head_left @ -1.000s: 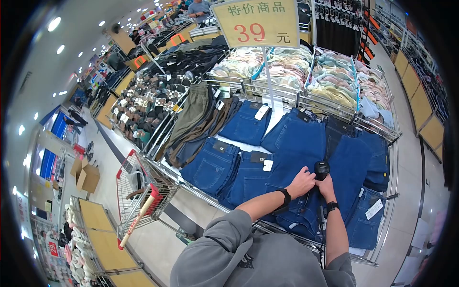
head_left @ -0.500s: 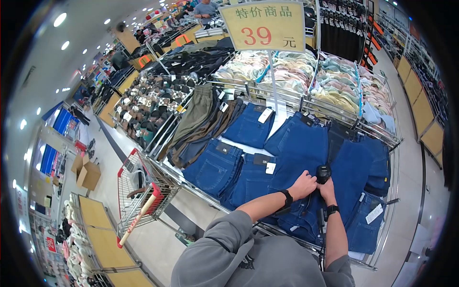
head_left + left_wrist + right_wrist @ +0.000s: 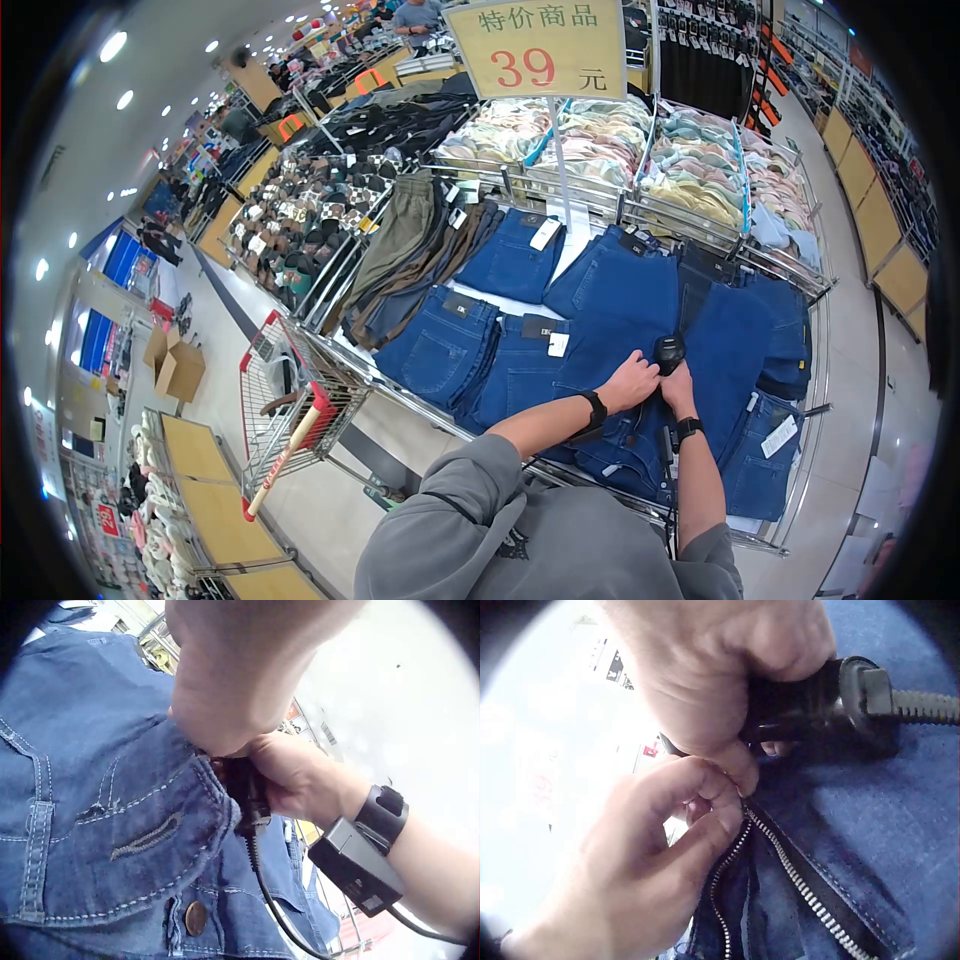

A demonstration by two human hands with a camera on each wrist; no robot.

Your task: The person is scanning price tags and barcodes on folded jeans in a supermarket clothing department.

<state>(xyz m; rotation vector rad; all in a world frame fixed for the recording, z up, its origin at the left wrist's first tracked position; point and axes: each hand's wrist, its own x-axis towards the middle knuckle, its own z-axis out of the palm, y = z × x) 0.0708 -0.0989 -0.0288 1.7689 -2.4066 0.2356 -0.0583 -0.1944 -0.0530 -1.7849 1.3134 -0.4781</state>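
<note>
A pair of blue jeans point(image 3: 82, 780) lies with its fly undone. In the right wrist view the two metal rows of its zip point(image 3: 799, 877) spread apart below my fingers. My left hand point(image 3: 632, 382) pinches the zip where the rows meet, thumb against forefinger. Beside it my right hand point(image 3: 679, 388) grips a black corded device point(image 3: 670, 353) with a rounded head; its exact kind cannot be told. The device's ribbed cord end point(image 3: 926, 706) shows past the right fist. A brass button point(image 3: 196, 919) sits on the waistband, near a stitched buttonhole point(image 3: 146, 836).
Folded jeans point(image 3: 440, 340) cover the metal-railed stand around my hands. Brown and olive trousers point(image 3: 405, 235) lie to the left, beside a shopping cart point(image 3: 300, 400). A price sign point(image 3: 535, 50) rises on a pole behind, before bins of pastel goods point(image 3: 600, 140).
Both hands stay together at the same spot on the jeans, the right one still gripping the black device. The head view shifts slightly and comes back.
</note>
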